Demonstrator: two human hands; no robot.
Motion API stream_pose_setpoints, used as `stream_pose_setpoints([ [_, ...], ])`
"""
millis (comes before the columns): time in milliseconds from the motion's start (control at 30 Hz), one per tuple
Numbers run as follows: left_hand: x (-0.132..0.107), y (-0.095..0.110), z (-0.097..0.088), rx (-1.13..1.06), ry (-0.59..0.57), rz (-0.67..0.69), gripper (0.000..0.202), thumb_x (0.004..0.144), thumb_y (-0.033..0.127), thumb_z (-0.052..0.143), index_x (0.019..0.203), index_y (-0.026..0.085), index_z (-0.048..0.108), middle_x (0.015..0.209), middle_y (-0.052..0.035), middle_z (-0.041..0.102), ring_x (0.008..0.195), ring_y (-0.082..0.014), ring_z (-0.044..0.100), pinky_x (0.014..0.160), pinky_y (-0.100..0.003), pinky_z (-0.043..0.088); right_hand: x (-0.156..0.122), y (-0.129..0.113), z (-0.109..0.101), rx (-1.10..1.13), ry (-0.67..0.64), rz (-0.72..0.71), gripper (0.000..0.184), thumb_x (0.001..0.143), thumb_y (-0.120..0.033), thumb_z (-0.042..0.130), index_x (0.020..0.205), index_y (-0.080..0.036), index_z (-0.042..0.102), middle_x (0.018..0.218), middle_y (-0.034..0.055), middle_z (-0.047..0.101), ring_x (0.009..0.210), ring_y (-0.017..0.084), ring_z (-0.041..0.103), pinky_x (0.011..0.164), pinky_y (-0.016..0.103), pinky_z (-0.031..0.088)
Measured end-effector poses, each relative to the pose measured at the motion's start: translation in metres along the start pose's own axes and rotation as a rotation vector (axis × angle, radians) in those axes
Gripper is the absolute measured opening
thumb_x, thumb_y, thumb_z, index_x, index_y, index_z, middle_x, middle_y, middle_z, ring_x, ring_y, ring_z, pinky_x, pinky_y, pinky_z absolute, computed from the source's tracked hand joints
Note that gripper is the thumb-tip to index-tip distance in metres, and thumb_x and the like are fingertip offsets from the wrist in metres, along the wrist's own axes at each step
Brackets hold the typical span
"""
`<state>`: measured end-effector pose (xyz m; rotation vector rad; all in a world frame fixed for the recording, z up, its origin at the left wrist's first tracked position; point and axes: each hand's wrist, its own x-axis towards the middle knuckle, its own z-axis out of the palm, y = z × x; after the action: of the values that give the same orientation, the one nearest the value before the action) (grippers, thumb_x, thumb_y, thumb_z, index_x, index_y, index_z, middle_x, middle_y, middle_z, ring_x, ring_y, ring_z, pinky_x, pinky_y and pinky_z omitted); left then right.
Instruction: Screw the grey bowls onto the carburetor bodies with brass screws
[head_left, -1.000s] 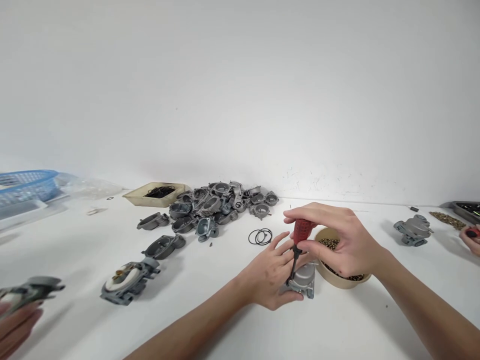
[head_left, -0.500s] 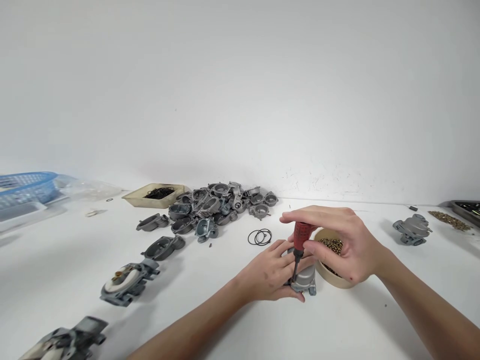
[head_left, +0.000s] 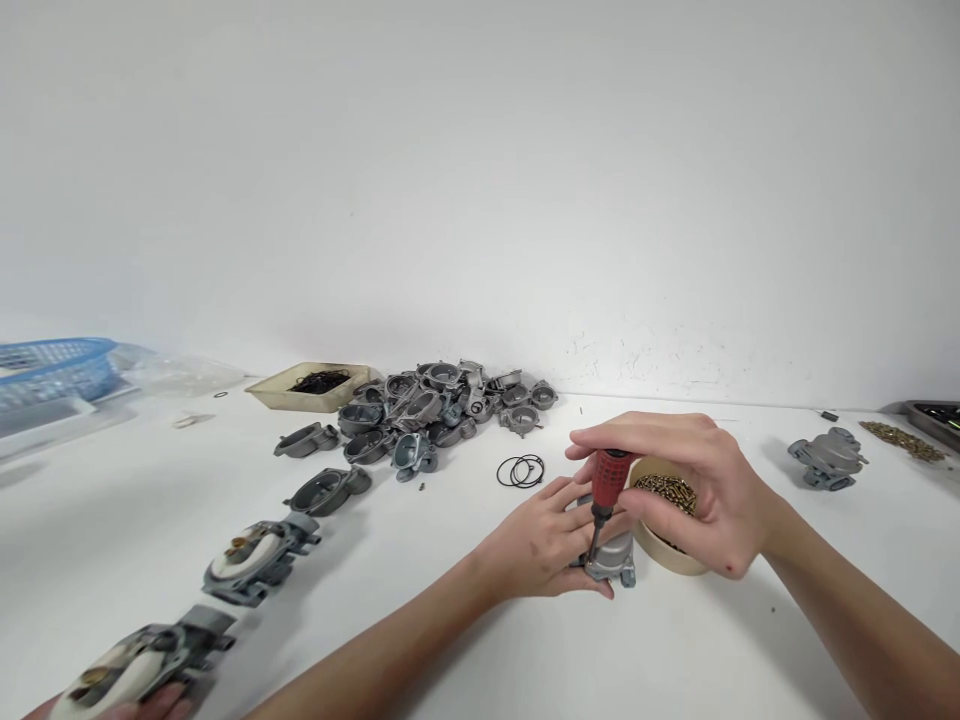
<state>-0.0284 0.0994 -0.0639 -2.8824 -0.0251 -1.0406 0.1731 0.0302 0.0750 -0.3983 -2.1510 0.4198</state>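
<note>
My left hand (head_left: pixel 536 545) is wrapped round a grey metal carburetor (head_left: pixel 616 557), pressing it to the white table; much of it is hidden under my fingers. In my right hand (head_left: pixel 694 485) is a screwdriver (head_left: pixel 610 480) with a red handle and dark shank. It stands nearly upright, its tip at a screw spot on the carburetor's near left edge, the palm over the handle's end. Close behind my right hand stands a round cream bowl (head_left: pixel 670 560) of brass-coloured screws (head_left: pixel 667 497). Two thin black rubber rings (head_left: pixel 520 471) lie just beyond my left hand.
Metal float bowls (head_left: pixel 439 405) are heaped at the back, beside a tray (head_left: pixel 304 395) of black rings. Open carburetor bodies (head_left: pixel 259 560) line the left; another person's hand (head_left: pixel 161 703) holds the nearest. At right sit a carburetor (head_left: pixel 827 458) and loose screws (head_left: pixel 904 440).
Another person's fingers have appeared at the lower left, and the carburetor body there has shifted up and right. My right hand and the screwdriver handle have turned and tilted slightly.
</note>
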Motion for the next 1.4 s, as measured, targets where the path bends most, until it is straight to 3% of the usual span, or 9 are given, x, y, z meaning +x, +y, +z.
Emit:
stream_pose_setpoints([
  [233,-0.003,-0.0013,0.0026,-0.019,-0.049,-0.022,0.068,0.106,0.062,0.053,0.158,0.021,0.039,0.132,-0.0132,0.071,0.128,-0.0344,0.06,0.103,-0.045,0.052,-0.0001,0.0032,0.0025,-0.019,0.036,-0.008,0.046,0.091,-0.005,0.07,0.134,-0.021,0.069,0.091,0.0023,0.073,0.086,0.015,0.069,0.077,0.03,0.062],
  [433,-0.0036,-0.0012,0.0017,-0.003,-0.056,-0.009,0.071,0.105,0.06,0.056,0.159,0.018,0.036,0.135,-0.0151,0.07,0.138,-0.0374,0.053,0.111,-0.047,0.047,0.0015,-0.0011,0.0002,0.033,-0.024,0.001,0.052,0.094,-0.001,0.056,0.143,-0.017,0.062,0.099,0.0055,0.076,0.097,0.017,0.07,0.087,0.036,0.062],
  [600,-0.0031,0.0002,0.0015,-0.043,-0.045,-0.044,0.061,0.108,0.061,0.05,0.156,0.023,0.041,0.131,-0.0119,0.071,0.126,-0.0331,0.062,0.102,-0.044,0.052,0.002,0.0029,0.0023,-0.008,0.041,-0.017,0.047,0.09,-0.004,0.071,0.134,-0.021,0.068,0.09,0.0014,0.074,0.084,0.014,0.07,0.076,0.029,0.061],
  [767,-0.0029,0.0005,0.0032,-0.044,-0.01,-0.028,0.066,0.109,0.059,0.048,0.161,0.022,0.033,0.131,-0.0117,0.072,0.133,-0.0344,0.057,0.113,-0.05,0.044,0.0009,0.0026,0.0012,0.021,0.008,0.027,0.052,0.097,-0.004,0.059,0.146,-0.021,0.06,0.112,0.0065,0.078,0.101,0.017,0.074,0.092,0.035,0.064],
  [933,-0.0021,0.0014,0.0029,-0.078,-0.011,-0.045,0.068,0.107,0.061,0.051,0.161,0.023,0.034,0.126,-0.0111,0.073,0.126,-0.0331,0.061,0.101,-0.043,0.052,0.0023,0.0058,0.0028,-0.022,0.08,-0.023,0.046,0.092,-0.004,0.07,0.134,-0.023,0.07,0.096,0.002,0.074,0.087,0.013,0.07,0.077,0.027,0.063],
  [1133,0.0008,0.0054,-0.0034,-0.088,-0.069,-0.074,0.08,0.102,0.07,0.05,0.162,0.021,0.033,0.136,-0.0162,0.067,0.136,-0.0394,0.053,0.11,-0.052,0.047,0.0016,0.0001,0.0022,0.03,0.02,0.031,0.049,0.094,-0.002,0.058,0.139,-0.019,0.065,0.103,0.0053,0.076,0.099,0.018,0.072,0.09,0.038,0.063],
  [1300,0.0018,0.0062,-0.0052,-0.124,-0.064,-0.083,0.076,0.104,0.066,0.051,0.164,0.024,0.03,0.135,-0.0135,0.069,0.131,-0.0352,0.057,0.107,-0.047,0.049,0.0024,0.002,0.0026,-0.037,0.095,-0.024,0.044,0.092,-0.006,0.069,0.133,-0.023,0.069,0.09,0.0007,0.074,0.084,0.014,0.07,0.077,0.03,0.063],
  [1400,0.0027,0.0062,-0.006,-0.121,-0.046,-0.073,0.072,0.106,0.063,0.049,0.164,0.024,0.03,0.137,-0.013,0.069,0.134,-0.0353,0.054,0.11,-0.048,0.046,0.0023,0.0026,0.0019,-0.016,0.07,0.004,0.043,0.096,-0.009,0.064,0.136,-0.022,0.067,0.095,0.0038,0.075,0.092,0.018,0.072,0.083,0.036,0.065],
])
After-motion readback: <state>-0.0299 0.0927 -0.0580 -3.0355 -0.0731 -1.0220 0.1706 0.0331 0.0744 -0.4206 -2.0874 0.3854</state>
